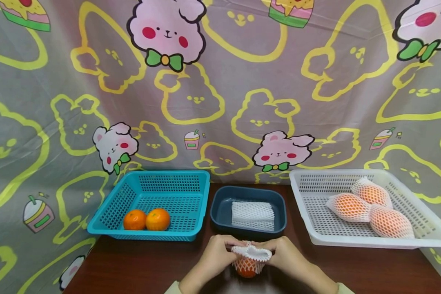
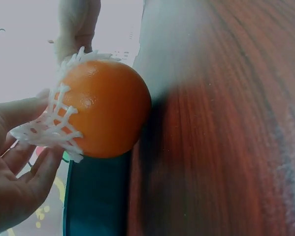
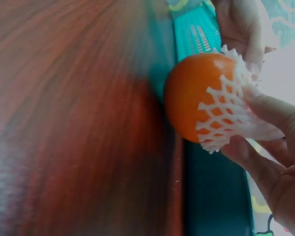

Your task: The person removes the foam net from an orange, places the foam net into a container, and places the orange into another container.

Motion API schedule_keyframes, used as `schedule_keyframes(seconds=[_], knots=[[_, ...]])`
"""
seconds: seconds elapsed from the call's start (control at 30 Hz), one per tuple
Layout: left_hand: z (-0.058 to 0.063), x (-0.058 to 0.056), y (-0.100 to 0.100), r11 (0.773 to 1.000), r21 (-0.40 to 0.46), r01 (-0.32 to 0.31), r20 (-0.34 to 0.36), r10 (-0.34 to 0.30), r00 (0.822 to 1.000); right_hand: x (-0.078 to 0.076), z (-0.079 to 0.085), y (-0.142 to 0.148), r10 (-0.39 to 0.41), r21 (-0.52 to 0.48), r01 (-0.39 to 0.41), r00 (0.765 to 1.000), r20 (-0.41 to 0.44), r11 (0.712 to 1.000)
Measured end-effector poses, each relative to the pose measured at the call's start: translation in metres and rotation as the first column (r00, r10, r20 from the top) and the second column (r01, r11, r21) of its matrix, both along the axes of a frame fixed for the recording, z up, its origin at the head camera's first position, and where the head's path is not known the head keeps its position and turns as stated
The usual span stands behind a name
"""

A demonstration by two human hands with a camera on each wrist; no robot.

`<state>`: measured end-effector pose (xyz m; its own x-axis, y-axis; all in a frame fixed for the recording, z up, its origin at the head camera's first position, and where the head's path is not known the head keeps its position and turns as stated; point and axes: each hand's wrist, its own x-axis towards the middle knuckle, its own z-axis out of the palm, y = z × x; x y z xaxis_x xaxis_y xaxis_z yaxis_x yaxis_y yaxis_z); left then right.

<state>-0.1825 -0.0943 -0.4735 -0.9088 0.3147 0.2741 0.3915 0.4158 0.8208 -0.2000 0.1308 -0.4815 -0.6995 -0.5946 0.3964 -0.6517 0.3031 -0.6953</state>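
A cartoon-print curtain [image 1: 228, 77] hangs behind the wooden table [image 1: 139, 265].

A dark, wood-grained table [image 1: 132, 265] bears a turquoise basket [image 1: 183, 206] beyond the left hand [image 1: 218, 255], a navy tray [image 1: 221, 208] just past the grip, and a white basket [image 1: 317, 210] beyond the right hand [image 1: 284, 255].

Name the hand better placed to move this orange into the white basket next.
Likely the right hand: it holds the foam net on the orange, nearer the white basket. The left hand also holds it, but farther away.
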Motion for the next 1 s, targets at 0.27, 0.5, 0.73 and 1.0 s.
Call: schedule_keyframes(seconds=[0.27, 0.5, 0.73, 1.0], knots=[[-0.005, -0.003, -0.005, 0.997, -0.081, 0.019, 0.002, -0.019, 1.0, -0.001, -0.004, -0.001, -0.012, 0.083, 0.011, 1.0, 0.008, 0.996], [-0.005, -0.001, -0.008, 0.996, -0.067, 0.062, 0.116, -0.054, 0.992, 0.0, -0.008, -0.006, -0.015, 0.103, 0.007, 0.997, 0.073, 0.995], [-0.001, -0.001, -0.012, 0.999, -0.017, 0.044, 0.11, -0.042, 0.993, 0.002, -0.007, -0.009, -0.045, 0.058, 0.039, 0.993, 0.111, 0.998], [-0.001, 0.001, -0.013, 1.0, -0.008, 0.021, 0.076, -0.02, 0.997, 0.0, -0.007, -0.013, -0.079, -0.005, 0.079, 0.997, 0.007, 0.997]])
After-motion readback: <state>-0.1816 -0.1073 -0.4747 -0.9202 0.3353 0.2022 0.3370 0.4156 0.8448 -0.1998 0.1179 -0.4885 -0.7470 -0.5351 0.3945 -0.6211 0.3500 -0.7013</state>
